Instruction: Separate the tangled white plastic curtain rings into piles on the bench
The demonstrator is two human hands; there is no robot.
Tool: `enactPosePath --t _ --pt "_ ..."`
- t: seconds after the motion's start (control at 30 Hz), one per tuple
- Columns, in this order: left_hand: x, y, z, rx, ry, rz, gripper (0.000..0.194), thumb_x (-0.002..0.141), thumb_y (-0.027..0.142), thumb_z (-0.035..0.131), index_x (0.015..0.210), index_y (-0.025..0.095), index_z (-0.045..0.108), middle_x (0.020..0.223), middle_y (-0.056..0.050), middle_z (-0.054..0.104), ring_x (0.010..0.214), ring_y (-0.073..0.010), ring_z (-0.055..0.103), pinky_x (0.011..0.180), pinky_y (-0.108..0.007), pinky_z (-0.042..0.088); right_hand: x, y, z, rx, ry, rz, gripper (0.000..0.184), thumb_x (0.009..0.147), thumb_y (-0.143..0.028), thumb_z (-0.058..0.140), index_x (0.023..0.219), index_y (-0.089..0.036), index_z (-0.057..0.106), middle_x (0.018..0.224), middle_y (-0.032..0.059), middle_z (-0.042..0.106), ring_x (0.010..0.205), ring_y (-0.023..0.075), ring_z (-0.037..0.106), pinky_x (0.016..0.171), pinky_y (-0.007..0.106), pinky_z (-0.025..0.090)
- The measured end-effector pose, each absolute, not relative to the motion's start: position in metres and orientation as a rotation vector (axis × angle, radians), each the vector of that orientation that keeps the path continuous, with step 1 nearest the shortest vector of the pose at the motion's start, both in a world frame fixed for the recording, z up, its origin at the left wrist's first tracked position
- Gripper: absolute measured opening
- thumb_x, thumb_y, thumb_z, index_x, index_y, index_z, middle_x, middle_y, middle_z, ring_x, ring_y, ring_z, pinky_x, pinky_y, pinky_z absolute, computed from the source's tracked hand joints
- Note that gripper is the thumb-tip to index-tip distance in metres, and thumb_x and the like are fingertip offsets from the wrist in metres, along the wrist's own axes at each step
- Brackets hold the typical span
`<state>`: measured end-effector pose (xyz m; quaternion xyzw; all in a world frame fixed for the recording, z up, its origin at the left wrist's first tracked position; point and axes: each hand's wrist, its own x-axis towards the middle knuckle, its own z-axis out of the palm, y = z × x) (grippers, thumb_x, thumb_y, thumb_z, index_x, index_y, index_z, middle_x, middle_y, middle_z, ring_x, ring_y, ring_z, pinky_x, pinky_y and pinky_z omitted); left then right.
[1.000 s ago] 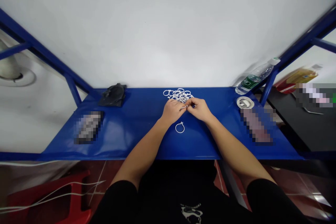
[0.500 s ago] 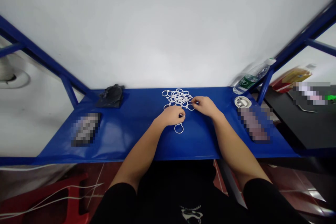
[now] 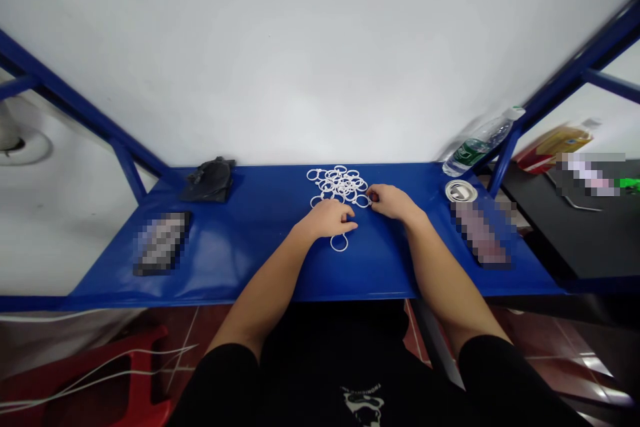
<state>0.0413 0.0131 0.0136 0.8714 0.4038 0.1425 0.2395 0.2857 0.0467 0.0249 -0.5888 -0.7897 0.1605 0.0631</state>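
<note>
Nearest to you, below the table's edge, your black T-shirt (image 3: 300, 373) fills the middle, with a red plastic stool (image 3: 140, 377) to the left and white cables (image 3: 110, 373) crossing in front of it. On the blue table (image 3: 385, 267), a single white ring (image 3: 339, 251) lies nearest to you, its far end just beside your left thumb. Your left hand (image 3: 325, 218) is over the table just beyond it; its grip is wide, thumb and forefinger parted. A little farther and to the right, your right hand (image 3: 393, 201) has a narrow grip, its curled fingertips at the edge of an outlying ring (image 3: 363, 207); you cannot tell from here whether they pinch it. Just beyond both hands, the pile of white rings (image 3: 345, 185) lies overlapping, one of its near rings partly behind your left hand. Well to the right is a coiled white strap (image 3: 461, 191); well to the left, a crumpled black plastic bag (image 3: 210, 180). At the far right, a clear water bottle (image 3: 480, 147) leans tilted toward the blue frame (image 3: 505, 159). The white wall (image 3: 310, 60) stands behind everything.
</note>
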Motion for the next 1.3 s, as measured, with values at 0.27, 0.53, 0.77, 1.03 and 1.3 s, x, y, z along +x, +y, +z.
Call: enactPosePath --t 0.27,0.53,0.77,1.03,1.3 --pt "0.041 0.013 0.015 2.338 1.241 0.489 0.025 0.095 0.039 0.073 0.115 0.024 0.079 0.089 -0.002 0.080 0.083 -0.0205 0.074 0.080 -0.034 0.055 0.285 0.043 0.036 -1.699 -2.296 0.380 0.031 0.085 -0.016 0.062 0.110 -0.023 0.078 0.098 0.0056 0.079 0.087 0.0221 0.069 0.073 0.029 0.046" --pt "0.042 0.011 0.018 2.371 1.244 0.929 0.039 0.105 0.046 0.059 0.137 0.024 0.062 0.123 -0.008 0.074 0.097 -0.0206 0.071 0.088 -0.035 0.056 0.253 0.026 0.032 -0.943 -1.758 1.119 0.025 0.088 -0.042 0.073 0.098 -0.020 0.074 0.070 -0.0005 0.066 0.058 0.0135 0.054 0.056 0.026 0.043" --pt "0.041 0.017 0.009 2.446 1.186 1.061 0.030 0.107 0.043 0.057 0.087 0.021 0.065 0.082 -0.003 0.070 0.077 -0.0178 0.064 0.074 -0.032 0.048 0.250 0.025 0.032 -0.920 -1.707 1.217 0.022 0.084 -0.040 0.075 0.090 -0.019 0.073 0.062 -0.0032 0.060 0.052 0.0108 0.047 0.050 0.024 0.037" --pt "0.039 0.020 0.009 2.519 1.132 1.060 0.031 0.107 0.038 0.054 0.081 0.021 0.059 0.079 -0.002 0.067 0.074 -0.0169 0.061 0.077 -0.033 0.047 0.248 0.027 0.023 -0.994 -1.780 1.032 0.019 0.077 -0.024 0.063 0.087 -0.018 0.077 0.062 -0.0023 0.064 0.053 0.0107 0.049 0.053 0.024 0.037" --pt "0.040 0.015 0.019 2.471 0.999 1.047 0.024 0.102 0.030 0.057 0.080 0.022 0.054 0.088 -0.003 0.068 0.081 -0.0169 0.063 0.077 -0.031 0.049 0.245 0.026 0.023 -0.914 -1.903 0.775 0.020 0.077 -0.017 0.056 0.081 -0.020 0.075 0.075 0.0013 0.071 0.066 0.0148 0.061 0.064 0.027 0.047"
